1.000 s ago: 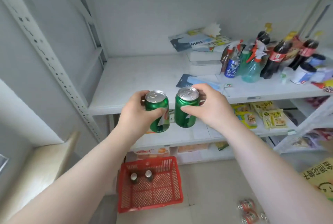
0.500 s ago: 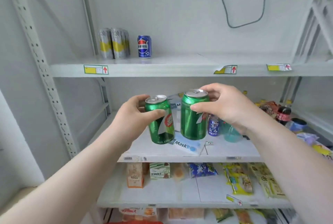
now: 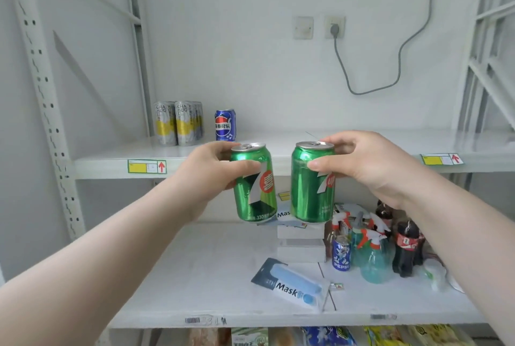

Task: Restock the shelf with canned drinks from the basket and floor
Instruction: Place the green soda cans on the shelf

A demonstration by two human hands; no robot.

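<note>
Both hands (image 3: 206, 175) (image 3: 370, 170) curled round green cans (image 3: 255, 198) (image 3: 309, 195)

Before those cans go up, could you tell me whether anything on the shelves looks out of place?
Yes: a mask packet lies askew on the middle shelf, and a lone blue Pepsi can stands there among bottles, while other cans sit on the upper shelf.

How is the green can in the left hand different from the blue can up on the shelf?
The green can is held in the air by the left hand; the blue can stands on the upper shelf. The green can tilts; the blue can stands upright. Both are drink cans.
</note>
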